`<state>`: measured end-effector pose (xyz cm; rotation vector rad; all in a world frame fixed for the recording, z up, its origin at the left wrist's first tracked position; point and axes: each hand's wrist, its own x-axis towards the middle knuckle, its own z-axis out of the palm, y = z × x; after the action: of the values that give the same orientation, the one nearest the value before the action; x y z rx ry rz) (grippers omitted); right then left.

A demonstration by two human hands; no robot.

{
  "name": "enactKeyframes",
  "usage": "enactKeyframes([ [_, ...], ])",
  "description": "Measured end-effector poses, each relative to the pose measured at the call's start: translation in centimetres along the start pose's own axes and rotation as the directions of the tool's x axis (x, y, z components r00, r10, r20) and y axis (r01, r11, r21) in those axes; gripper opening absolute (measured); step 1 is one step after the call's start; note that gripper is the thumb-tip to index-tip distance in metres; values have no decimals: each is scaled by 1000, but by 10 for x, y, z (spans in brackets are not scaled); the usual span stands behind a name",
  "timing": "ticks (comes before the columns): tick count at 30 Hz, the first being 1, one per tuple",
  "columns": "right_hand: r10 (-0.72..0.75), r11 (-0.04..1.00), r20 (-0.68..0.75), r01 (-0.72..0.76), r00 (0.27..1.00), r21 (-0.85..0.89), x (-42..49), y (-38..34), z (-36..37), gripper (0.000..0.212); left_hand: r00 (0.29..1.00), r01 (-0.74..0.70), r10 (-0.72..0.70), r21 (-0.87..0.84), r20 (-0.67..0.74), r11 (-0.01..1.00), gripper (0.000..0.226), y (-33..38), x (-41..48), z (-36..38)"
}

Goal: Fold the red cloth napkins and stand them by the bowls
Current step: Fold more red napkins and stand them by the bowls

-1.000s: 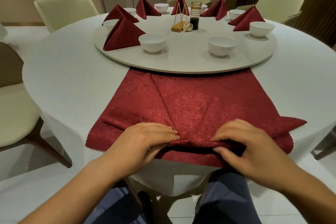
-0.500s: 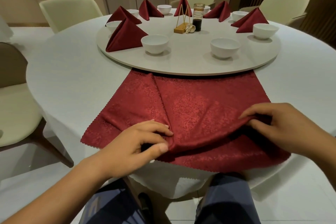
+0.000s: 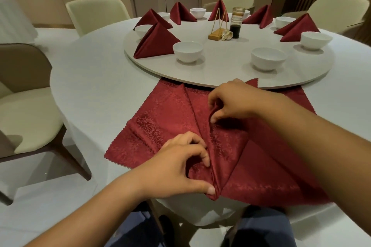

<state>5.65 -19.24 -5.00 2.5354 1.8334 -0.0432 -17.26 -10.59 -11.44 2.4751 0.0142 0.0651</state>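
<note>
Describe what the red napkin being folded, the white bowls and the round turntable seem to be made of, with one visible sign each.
Napkin: woven cloth, likely damask, slight sheen; leafy pattern in the weave, zigzag-cut edge, soft creases.
Bowls: probably glazed ceramic; smooth white gloss with highlights.
Turntable: hard matte board, possibly stone or laminate; pale, flat, thin rim.

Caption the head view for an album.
Left hand and right hand pinch a ridge in the red napkin; folded napkins stand by white bowls behind.

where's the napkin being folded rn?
Head view, centre foreground: the napkin lies spread on the white table, its far edge under the turntable rim. The left hand and right hand pinch its middle fold.
</note>
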Motion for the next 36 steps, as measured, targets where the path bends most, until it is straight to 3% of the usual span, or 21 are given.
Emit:
enactKeyframes([
  [6, 27, 996, 51, -31, 998, 88, 41, 8, 12, 40, 997, 2, 12, 168, -80, 986, 73, 1, 0, 9],
  [11, -61, 994, -68, 67, 996, 87, 56, 3, 17, 41, 999, 10, 2, 226, -50, 974, 107, 0, -2, 10],
  [16, -104, 967, -147, 135, 984, 218, 60, -10, 22, 19, 1000, -15, 15, 283, 2, 959, 100, 0, -3, 9],
  [20, -51, 930, -202, 120, 978, 347, 60, -9, 25, 18, 1000, -14, 11, 281, 15, 960, 101, -2, -3, 8],
  [24, -29, 924, -102, 66, 994, 376, 58, 5, 30, 7, 1000, -17, 16, 298, 7, 954, 100, -3, -2, 9],
  [28, -59, 974, -1, 57, 998, 219, 58, 15, 24, 25, 1000, -25, 23, 309, 9, 951, 99, -4, -2, 9],
  [36, -99, 990, -18, 100, 995, 96, 82, 10, 10, 12, 999, -31, 22, 308, 35, 951, 98, -4, -2, 10],
])
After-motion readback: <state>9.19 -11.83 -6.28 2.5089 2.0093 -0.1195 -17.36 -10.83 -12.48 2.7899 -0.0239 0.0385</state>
